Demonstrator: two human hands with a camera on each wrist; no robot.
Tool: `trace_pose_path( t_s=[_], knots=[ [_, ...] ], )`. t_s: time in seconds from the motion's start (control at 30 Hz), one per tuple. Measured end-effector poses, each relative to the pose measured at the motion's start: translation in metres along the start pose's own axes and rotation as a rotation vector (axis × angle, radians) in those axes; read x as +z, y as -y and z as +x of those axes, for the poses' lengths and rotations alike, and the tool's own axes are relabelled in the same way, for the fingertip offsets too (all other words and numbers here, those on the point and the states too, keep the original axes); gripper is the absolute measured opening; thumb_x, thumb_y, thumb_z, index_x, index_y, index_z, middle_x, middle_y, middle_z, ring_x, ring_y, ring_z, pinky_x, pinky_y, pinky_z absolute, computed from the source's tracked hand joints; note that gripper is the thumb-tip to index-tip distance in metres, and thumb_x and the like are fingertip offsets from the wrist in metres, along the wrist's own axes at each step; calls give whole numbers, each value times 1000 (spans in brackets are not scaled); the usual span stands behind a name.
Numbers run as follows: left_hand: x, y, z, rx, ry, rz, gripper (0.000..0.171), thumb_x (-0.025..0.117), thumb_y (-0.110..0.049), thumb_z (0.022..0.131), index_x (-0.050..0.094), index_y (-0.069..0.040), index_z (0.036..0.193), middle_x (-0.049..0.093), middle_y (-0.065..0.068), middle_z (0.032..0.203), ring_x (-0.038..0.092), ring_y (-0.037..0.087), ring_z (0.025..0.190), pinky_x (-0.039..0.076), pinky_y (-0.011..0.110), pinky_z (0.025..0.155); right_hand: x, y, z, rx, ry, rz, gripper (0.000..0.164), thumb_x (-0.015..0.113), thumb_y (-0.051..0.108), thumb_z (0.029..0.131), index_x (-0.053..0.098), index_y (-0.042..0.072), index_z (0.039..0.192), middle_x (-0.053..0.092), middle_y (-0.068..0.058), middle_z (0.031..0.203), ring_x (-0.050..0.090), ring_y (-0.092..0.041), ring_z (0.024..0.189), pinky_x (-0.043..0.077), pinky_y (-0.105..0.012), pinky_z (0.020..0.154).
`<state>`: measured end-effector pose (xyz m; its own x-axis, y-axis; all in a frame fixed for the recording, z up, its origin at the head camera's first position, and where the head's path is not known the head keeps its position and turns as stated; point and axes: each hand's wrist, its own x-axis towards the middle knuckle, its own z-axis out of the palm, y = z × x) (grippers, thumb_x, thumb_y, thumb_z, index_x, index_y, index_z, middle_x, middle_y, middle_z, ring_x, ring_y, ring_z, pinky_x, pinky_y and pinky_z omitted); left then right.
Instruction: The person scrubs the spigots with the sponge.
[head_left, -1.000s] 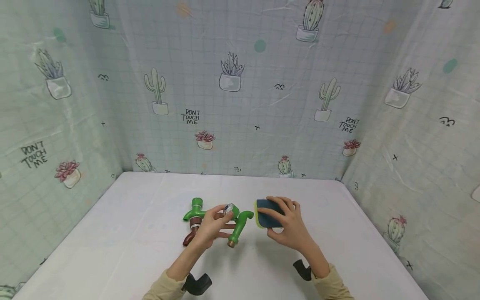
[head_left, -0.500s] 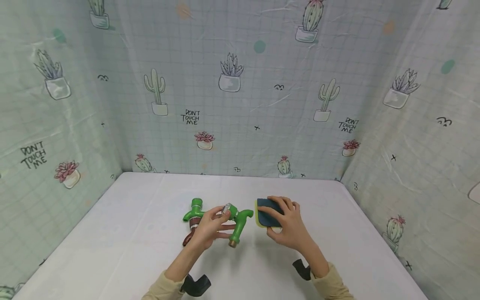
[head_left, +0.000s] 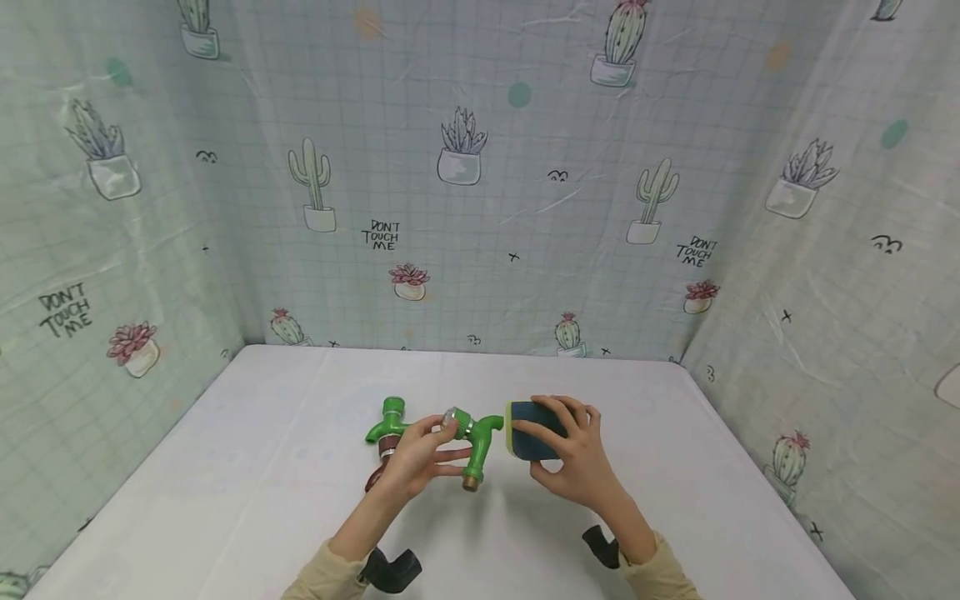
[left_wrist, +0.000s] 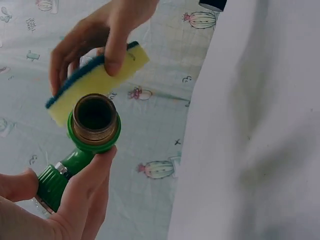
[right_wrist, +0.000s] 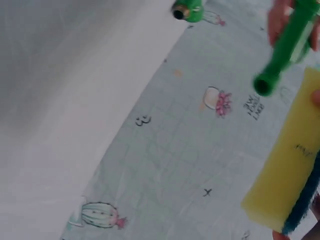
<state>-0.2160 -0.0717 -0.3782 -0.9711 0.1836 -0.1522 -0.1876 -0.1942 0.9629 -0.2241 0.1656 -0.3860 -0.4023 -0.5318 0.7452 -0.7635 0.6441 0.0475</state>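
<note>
In the head view my left hand [head_left: 412, 460] grips a green tap [head_left: 478, 450] by its handle end, with straighter fingers behind the body. The tap's brass threaded inlet [left_wrist: 95, 120] faces the left wrist camera. My right hand [head_left: 583, 462] holds a sponge [head_left: 531, 451] by its edges, thumb below and fingers above. One side of the sponge is dark blue and the other is yellow [right_wrist: 285, 160]. Its yellow side faces the tap, right at the spout tip. The right wrist view shows the round mouth of the spout [right_wrist: 263, 85] close to the sponge.
Another green tap [head_left: 393, 407] with a brown section lies on the white table [head_left: 262, 467], partly behind my left hand. Two black elbow-shaped pieces [head_left: 397, 573] lie nearer me, beside my forearms. A cactus-print curtain [head_left: 510, 208] encloses the back and sides.
The sponge has shifted slightly left and tilted, staying near the spout. The held tap has turned a little, its inlet end swinging right and now hanging more upright.
</note>
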Motion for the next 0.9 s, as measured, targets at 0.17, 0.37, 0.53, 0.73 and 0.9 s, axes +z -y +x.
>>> trace_pose_path(
  t_s=[0.17,0.37,0.53,0.73,0.9],
  knots=[
    [1,0,0,13,18,20,47,52,-24,90,39,3,125,51,15,107,62,37,94,54,46,70,2,17,3,-50,85,139,51,63,30,71,52,33,120,44,-5,130,35,-23,114,28,-44,79],
    [1,0,0,36,61,38,47,48,-26,92,37,4,127,51,16,110,60,39,98,54,46,72,8,16,0,-39,121,76,61,70,27,63,52,35,120,45,-5,128,36,-23,113,31,-45,78],
    [-3,2,-1,19,89,26,50,49,-29,91,38,3,128,52,14,109,60,38,98,54,44,72,3,0,0,32,65,38,58,67,23,63,54,33,119,45,-7,128,35,-25,113,28,-46,78],
    [-1,1,0,40,128,64,56,52,-32,89,35,2,130,49,20,115,59,38,99,54,44,72,2,12,8,52,87,144,59,67,23,65,51,33,122,43,-5,131,35,-22,112,30,-44,78],
    [0,2,1,20,92,-4,55,49,-32,91,34,3,130,44,23,122,55,41,105,53,46,76,7,8,0,90,92,79,62,70,22,62,52,34,120,43,-5,129,35,-22,110,32,-45,77]
  ],
)
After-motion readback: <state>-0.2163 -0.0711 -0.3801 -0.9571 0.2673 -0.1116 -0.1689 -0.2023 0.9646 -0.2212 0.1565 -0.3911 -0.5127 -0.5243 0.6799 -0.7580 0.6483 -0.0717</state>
